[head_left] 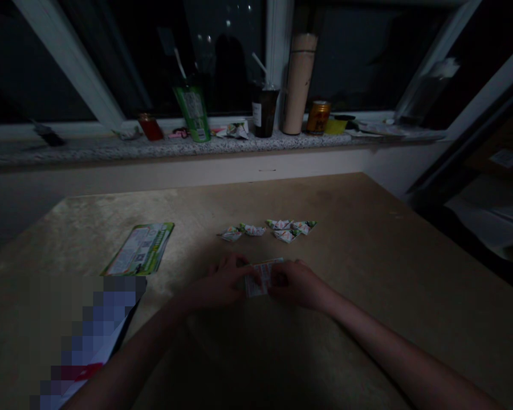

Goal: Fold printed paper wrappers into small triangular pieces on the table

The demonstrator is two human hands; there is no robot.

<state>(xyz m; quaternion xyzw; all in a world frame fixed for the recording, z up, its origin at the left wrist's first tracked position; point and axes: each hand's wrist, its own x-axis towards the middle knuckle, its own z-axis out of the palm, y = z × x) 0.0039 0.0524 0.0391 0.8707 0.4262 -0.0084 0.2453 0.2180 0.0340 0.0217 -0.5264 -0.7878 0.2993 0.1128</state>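
Both my hands rest on the tan table [367, 256], close together on a small printed paper piece [260, 277]. My left hand [222, 282] pinches its left edge with curled fingers. My right hand [294, 283] presses and grips its right side, fingers closed. Just beyond the hands lies a row of several small folded paper shapes [267, 229], white with green and red print. A flat green printed leaflet [140, 249] lies to the left of my left hand.
A blurred white-and-blue object [89, 336] sits at the table's near left. The stone windowsill [111, 149] behind holds a green cup with straw [193, 112], a dark cup [264, 110], a tall beige flask [299, 84] and a gold can [317, 117].
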